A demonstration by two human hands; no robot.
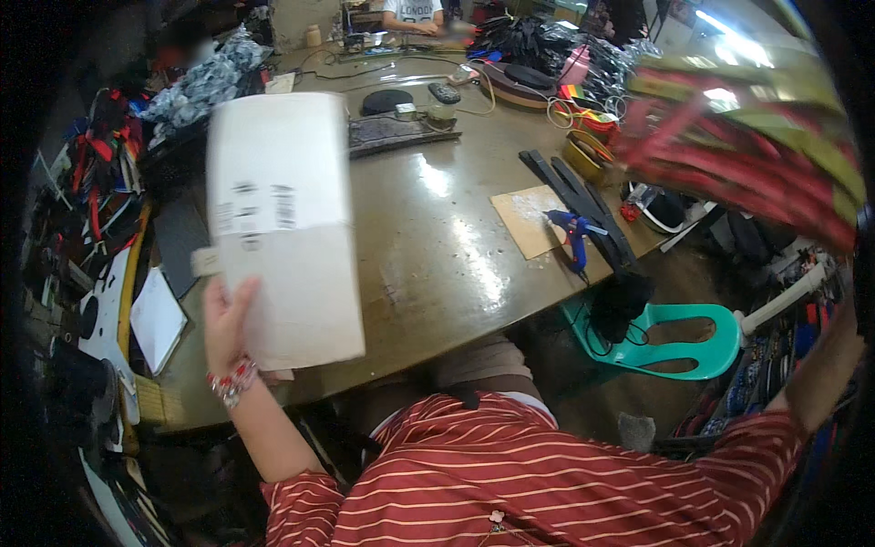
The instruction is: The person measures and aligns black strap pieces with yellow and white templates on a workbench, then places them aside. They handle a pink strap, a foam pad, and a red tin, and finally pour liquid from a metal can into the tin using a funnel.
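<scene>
My left hand (pixel 230 324) grips a tall pale cardboard piece (pixel 296 292) near its lower left edge, thumb on the front face. Dark markings run across the cardboard, which is raised over the table's left part and slightly blurred. At the upper right, a bundle of red and olive-green strips (pixel 729 150) is up in the air, smeared by motion. My right forearm (pixel 825 369) reaches up to that bundle along the picture's rim. The right hand's fingers are hidden there.
On the brown table (pixel 419 273) lie a blue glue gun (pixel 572 239), a tan board (pixel 524 219) and dark strips (pixel 583 205). A green plastic stool (pixel 679 342) stands by the right edge. Across the table sits another person (pixel 415 16). Plastic-wrapped piles (pixel 210 77) crowd the far left.
</scene>
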